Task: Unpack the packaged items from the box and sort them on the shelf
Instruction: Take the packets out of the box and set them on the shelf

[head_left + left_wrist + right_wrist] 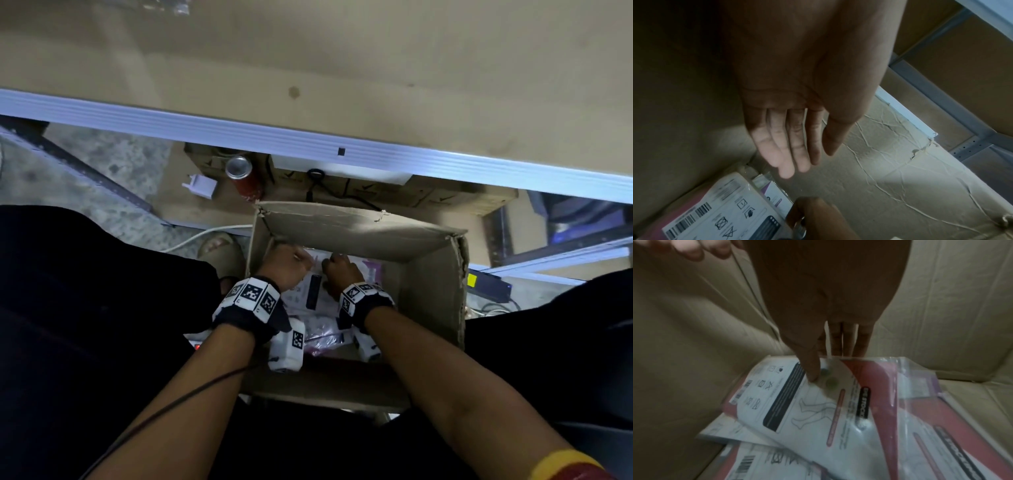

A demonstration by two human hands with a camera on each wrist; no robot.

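Head: both my hands are down in the box (435, 274), which sits on the floor under the shelf (308, 144). My left hand (289, 263) is at the box's far left corner, over the packs. My right hand (342, 270) is just beside it, on the top pack (313, 291), a white one with a black bar. More packs (325, 334) lie under my wrists. Beyond the box, a red can (245, 178) and a white plug (202, 186) sit on flat cardboard.

Left wrist: my left hand (797, 113) has fingers (785, 162) straight and together, palm to camera, holding nothing, hovering near the box wall. Top pack (719, 216) is below it in the corner, barcode and wash symbols visible. My right hand (818, 217) comes in at the bottom edge.

Right wrist: my right hand (828, 313) pinches the top pack (818, 405) at its far edge, thumb (810, 368) on the printed face, fingers behind it. That edge is lifted off the packs (941, 443) below. Frame is blurred. Left fingertips (688, 248) show at top left.
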